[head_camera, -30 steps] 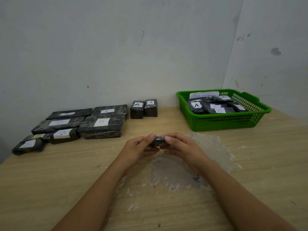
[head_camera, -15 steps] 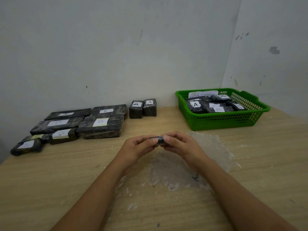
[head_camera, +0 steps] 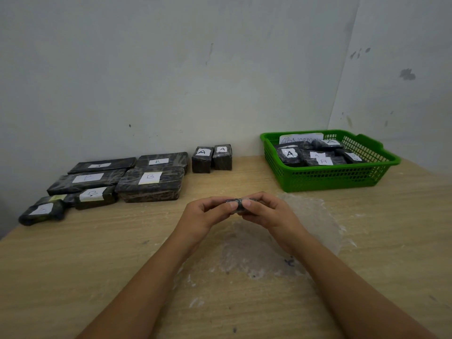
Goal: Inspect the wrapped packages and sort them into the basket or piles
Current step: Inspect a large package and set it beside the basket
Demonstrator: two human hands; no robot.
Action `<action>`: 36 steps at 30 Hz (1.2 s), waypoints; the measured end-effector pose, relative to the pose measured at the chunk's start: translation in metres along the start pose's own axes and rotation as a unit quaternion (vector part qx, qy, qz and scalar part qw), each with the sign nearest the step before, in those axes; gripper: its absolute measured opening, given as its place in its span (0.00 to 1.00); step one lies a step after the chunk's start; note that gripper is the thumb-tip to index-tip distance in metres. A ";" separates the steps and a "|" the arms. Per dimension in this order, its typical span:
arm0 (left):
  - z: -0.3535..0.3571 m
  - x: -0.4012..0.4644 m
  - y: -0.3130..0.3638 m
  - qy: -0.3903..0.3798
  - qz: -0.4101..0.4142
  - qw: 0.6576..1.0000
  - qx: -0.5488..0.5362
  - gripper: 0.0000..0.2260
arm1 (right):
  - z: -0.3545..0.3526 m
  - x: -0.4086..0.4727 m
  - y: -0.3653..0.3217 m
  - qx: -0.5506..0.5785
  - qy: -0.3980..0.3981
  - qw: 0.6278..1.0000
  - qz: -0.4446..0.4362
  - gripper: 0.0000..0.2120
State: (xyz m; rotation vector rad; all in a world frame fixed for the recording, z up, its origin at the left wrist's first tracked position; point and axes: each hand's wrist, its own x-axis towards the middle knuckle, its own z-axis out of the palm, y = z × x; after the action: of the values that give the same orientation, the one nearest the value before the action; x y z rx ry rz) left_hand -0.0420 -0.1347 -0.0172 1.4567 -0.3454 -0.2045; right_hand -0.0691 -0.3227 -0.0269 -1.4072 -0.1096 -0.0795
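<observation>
Bright green lattice-walled basket (head_camera: 327, 177), holding black wrapped packages (head_camera: 315, 155) with white labels lettered in black. Same black wrap, streaked with glossy creases, on the flat packages at left (head_camera: 149, 184) and the two small blocks (head_camera: 211, 159), each with a white label. Pale tan wood-grain table (head_camera: 73, 265), smudged whitish under a clear film (head_camera: 305, 216). Grey-white wall (head_camera: 171, 69), dark-flecked.

Bare forearms, no sleeves visible; left hand (head_camera: 205, 214), right hand (head_camera: 266, 211) ungloved, short nails.

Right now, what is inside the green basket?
The green basket holds several dark wrapped packages with white labels, some reading A. Whatever lies beneath them is covered.
</observation>
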 end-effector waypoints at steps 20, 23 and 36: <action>-0.003 0.003 0.001 0.003 0.012 1.000 -0.007 0.20 | 0.000 0.000 -0.004 -0.007 -0.004 1.000 -0.014 0.19; -0.005 0.004 0.001 0.007 0.000 1.000 -0.024 0.21 | -0.002 -0.001 -0.006 -0.033 -0.013 0.999 -0.029 0.18; -0.004 0.001 0.002 0.021 -0.021 0.999 0.026 0.21 | -0.004 0.000 -0.004 -0.107 0.031 0.993 -0.039 0.16</action>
State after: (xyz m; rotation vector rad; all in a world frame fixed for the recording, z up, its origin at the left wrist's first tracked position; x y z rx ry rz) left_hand -0.0393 -0.1310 -0.0150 1.5179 -0.2870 -0.1993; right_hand -0.0697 -0.3276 -0.0234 -1.6121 -0.1074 -0.2044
